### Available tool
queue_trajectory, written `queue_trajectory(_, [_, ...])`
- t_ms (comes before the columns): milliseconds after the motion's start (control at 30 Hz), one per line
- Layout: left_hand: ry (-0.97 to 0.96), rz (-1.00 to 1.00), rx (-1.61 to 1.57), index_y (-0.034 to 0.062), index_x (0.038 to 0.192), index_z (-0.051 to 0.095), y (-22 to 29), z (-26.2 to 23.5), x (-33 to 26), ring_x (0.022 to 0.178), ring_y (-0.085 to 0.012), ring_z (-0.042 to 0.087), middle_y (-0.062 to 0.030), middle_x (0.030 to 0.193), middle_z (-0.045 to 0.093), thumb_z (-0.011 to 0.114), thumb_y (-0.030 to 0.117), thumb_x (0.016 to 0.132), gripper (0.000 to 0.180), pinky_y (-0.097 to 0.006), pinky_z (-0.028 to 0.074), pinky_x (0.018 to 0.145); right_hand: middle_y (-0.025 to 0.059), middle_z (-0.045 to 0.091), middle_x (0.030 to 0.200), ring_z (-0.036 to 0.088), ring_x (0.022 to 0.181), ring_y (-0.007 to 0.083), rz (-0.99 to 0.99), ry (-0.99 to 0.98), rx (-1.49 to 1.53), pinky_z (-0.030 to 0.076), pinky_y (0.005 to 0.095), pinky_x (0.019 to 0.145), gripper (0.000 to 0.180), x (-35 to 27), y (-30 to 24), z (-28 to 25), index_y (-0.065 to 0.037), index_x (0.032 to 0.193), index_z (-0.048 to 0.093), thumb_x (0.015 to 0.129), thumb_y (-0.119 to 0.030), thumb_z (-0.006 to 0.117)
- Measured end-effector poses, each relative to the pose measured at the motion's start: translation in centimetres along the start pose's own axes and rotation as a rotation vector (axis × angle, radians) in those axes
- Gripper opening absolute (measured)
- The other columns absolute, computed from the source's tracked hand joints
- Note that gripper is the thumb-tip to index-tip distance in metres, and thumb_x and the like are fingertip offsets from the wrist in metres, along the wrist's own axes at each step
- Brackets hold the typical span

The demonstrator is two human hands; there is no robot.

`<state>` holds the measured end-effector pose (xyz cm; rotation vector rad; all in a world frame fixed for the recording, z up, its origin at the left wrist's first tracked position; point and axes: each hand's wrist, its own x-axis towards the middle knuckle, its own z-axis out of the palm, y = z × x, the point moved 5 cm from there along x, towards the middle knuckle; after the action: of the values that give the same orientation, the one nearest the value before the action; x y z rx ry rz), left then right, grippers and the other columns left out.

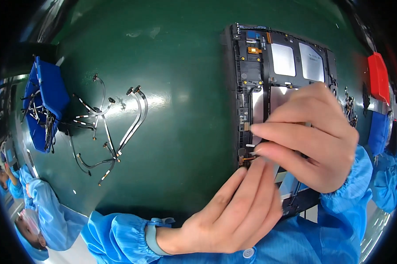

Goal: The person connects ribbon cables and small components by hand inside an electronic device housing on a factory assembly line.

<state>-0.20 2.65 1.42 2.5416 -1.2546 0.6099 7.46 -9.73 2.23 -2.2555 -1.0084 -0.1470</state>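
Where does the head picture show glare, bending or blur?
In the head view, lamp glare lies on the green table near the loose cables; the opened tablet edges bend toward the rim; the right hand and left hand look slightly soft.

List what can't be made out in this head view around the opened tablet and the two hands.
- Lower part of the opened tablet: head view, covered by the left hand and right hand.
- What the fingertips pinch at the tablet's left edge: too small to tell.
- Loose cables on the green mat: connector ends too small.
- Blue tray contents: bent by the fisheye rim, tangled.
- Red box: squeezed at the picture's rim.
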Motion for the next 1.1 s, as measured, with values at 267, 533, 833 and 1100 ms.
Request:
queue_trajectory(267, [-0.026, -0.206, 0.110, 0.0109, 0.093, 0.070, -2.0, -0.5, -2.5, 0.085, -0.0177, 0.067, -0.0053, 0.088, 0.068, 0.057, 0.012, 0.083, 0.017, -0.029, 0.057, 0.077, 0.0034, 0.062, 0.087, 0.053, 0.079, 0.0215, 0.153, 0.011, 0.119, 0.046, 0.0324, 0.067, 0.031, -0.6, 0.4, 2.0, -0.008, 0.094, 0.076, 0.064, -0.006, 0.082])
queue_trajectory(533, [-0.105, -0.128, 0.109, 0.0094, 0.094, 0.069, -2.3, -0.2, -2.0, 0.086, -0.0190, 0.066, -0.0064, 0.090, 0.068, 0.061, 0.010, 0.079, 0.018, -0.027, 0.055, 0.072, 0.0059, 0.063, 0.091, 0.055, 0.082, 0.0239, -0.005, -0.017, 0.011, 0.047, 0.0351, 0.070, 0.022, -0.8, -1.5, -0.5, -0.006, 0.088, 0.070, 0.067, -0.009, 0.076])
queue_trajectory(833, [-0.302, -0.418, -0.172, -0.0040, 0.118, 0.061, -0.2, -1.4, -3.1, 0.114, -0.0350, 0.056, -0.0209, 0.121, 0.059, 0.062, 0.024, 0.086, 0.043, -0.042, 0.045, 0.097, 0.0247, 0.052, 0.127, 0.054, 0.114, 0.0384, 0.629, 0.049, 0.181, 0.042, 0.0461, 0.097, 0.007, -12.7, -4.0, -3.0, -0.001, 0.087, 0.058, 0.082, 0.003, 0.061])
queue_trajectory(1100, [0.258, -1.186, -1.262, -0.0039, 0.146, 0.026, 5.1, 0.0, -4.7, 0.133, -0.0255, 0.039, -0.0183, 0.144, 0.039, 0.057, 0.006, 0.087, 0.067, -0.038, 0.026, 0.113, 0.0188, 0.053, 0.130, 0.059, 0.105, 0.0305, 0.571, 0.264, 0.650, 0.047, 0.0354, 0.090, 0.004, -14.8, -2.4, -3.2, -0.002, 0.095, 0.060, 0.092, 0.000, 0.058])
